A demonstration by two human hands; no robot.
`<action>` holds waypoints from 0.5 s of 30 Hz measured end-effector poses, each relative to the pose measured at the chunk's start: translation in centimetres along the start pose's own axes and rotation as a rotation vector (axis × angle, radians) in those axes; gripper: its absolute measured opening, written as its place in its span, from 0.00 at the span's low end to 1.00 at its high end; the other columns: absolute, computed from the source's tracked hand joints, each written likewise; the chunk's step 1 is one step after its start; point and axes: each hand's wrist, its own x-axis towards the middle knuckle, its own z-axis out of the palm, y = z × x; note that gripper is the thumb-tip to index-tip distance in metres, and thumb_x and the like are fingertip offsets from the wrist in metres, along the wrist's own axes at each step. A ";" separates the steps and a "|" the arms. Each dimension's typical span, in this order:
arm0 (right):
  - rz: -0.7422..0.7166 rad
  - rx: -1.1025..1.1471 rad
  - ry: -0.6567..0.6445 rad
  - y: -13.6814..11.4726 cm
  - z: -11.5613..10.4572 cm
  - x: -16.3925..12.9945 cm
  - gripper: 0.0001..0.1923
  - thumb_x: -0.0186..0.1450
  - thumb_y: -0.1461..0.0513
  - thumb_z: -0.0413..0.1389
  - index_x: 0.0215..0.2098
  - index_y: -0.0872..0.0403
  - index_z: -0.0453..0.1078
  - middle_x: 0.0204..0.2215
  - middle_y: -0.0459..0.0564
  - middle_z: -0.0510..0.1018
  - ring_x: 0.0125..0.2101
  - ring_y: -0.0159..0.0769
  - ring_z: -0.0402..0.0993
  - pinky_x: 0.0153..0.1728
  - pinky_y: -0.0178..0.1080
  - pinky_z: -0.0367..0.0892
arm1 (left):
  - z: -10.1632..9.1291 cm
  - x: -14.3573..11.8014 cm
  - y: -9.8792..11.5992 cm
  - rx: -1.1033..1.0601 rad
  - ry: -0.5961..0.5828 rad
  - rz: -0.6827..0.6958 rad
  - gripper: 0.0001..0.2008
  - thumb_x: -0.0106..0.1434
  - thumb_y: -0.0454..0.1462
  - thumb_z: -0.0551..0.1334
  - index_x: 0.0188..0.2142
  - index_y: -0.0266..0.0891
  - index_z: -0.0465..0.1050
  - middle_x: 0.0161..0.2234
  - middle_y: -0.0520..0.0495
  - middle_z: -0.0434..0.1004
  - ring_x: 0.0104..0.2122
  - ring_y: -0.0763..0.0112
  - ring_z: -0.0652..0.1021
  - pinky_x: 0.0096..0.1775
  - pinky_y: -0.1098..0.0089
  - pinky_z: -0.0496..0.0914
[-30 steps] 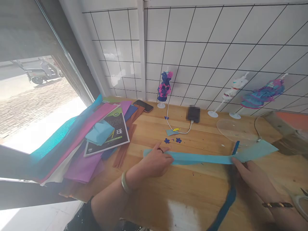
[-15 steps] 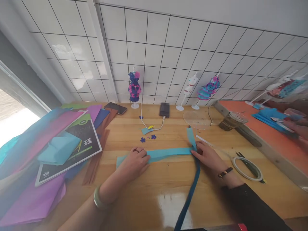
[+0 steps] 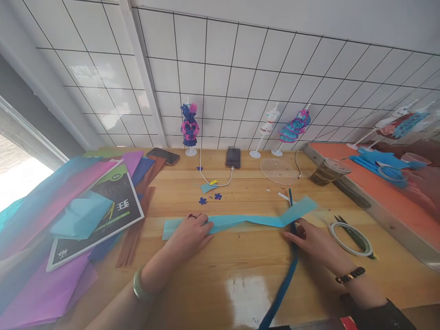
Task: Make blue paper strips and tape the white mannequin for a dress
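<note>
Left grip (image 3: pixel 189 233): mine, lying palm-down and pressing on the light blue strip (image 3: pixel 230 223); I cannot tell whether its fingers are pinching the paper. Ring on one finger; pale bangle (image 3: pixel 139 285) sitting on the wrist.

Right grip (image 3: pixel 305 238): mine, curling its fingers beside the strip's bent end, the thumb reaching to the dark blue strip (image 3: pixel 287 279); I cannot tell whether it is closing on anything. Beaded bracelet (image 3: pixel 349 276) circling the wrist.

Light blue strip: lying crosswise on the wooden worktop (image 3: pixel 206 284), one end showing beyond my left grip, the other turning away from me at an angle and crossing over the dark blue strip.

Dark blue strip: running from beyond the bend, past my right thumb, down toward the near edge.

Right side: one white ring-shaped roll (image 3: pixel 335 236), lying around part of a dark pointed tool (image 3: pixel 355 238); one cup (image 3: pixel 328 173), standing farther back.

Beyond the strip: two dark blue paper flowers (image 3: pixel 218 196), lying near a light blue scrap (image 3: pixel 208 188); one white cable (image 3: pixel 225 184), looping to a dark box (image 3: pixel 233 157).

Left side: one dark-covered book (image 3: pixel 127 201), lying on coloured sheets (image 3: pixel 48 293), folded light blue paper (image 3: pixel 82 215) resting on it.

Wall side: three small dress forms (image 3: pixel 189 128), standing on white bases.
</note>
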 end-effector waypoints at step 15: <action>0.425 -0.079 0.250 2.6 -1.2 -3.3 0.26 0.58 0.59 0.42 0.53 0.60 0.58 0.24 0.54 0.76 0.21 0.43 0.73 0.21 0.39 0.61 | 0.1 0.1 0.1 -0.035 -0.008 -0.030 0.14 0.61 0.41 0.53 0.47 0.40 0.63 0.39 0.44 0.67 0.41 0.61 0.68 0.42 0.63 0.65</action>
